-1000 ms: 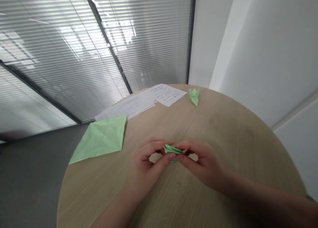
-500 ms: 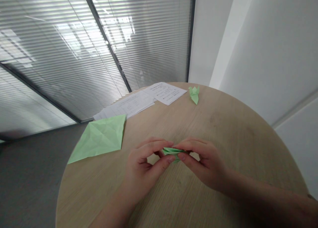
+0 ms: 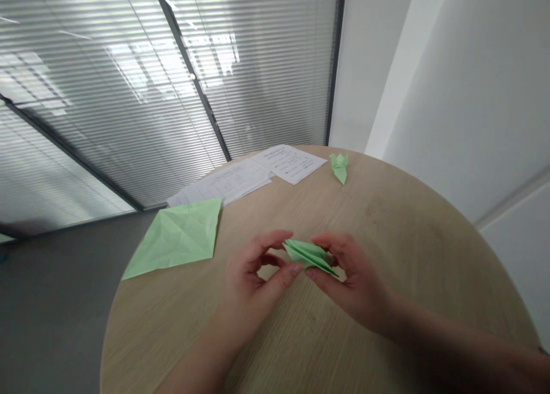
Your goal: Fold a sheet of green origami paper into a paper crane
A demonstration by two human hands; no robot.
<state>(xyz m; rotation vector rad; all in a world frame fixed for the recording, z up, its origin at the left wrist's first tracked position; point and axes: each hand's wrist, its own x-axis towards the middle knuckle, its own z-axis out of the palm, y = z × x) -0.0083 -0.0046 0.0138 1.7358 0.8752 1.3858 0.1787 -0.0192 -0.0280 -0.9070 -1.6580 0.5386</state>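
A small folded green paper piece (image 3: pixel 310 255) is held just above the round wooden table (image 3: pixel 412 239), between both hands. My left hand (image 3: pixel 253 279) pinches its left tip with thumb and fingers. My right hand (image 3: pixel 350 276) grips its right part, fingers curled under and over the layered flaps. The paper shows several thin folded layers fanning toward the right.
A creased green paper square (image 3: pixel 178 236) lies at the table's left edge. White printed sheets (image 3: pixel 249 176) lie at the far edge, and a small folded green figure (image 3: pixel 339 166) sits beside them. Glass walls with blinds stand behind; a white wall stands at the right.
The folded piece has been turned and spread, so its layers now show more, pointing right. Both hands shifted slightly up the table.
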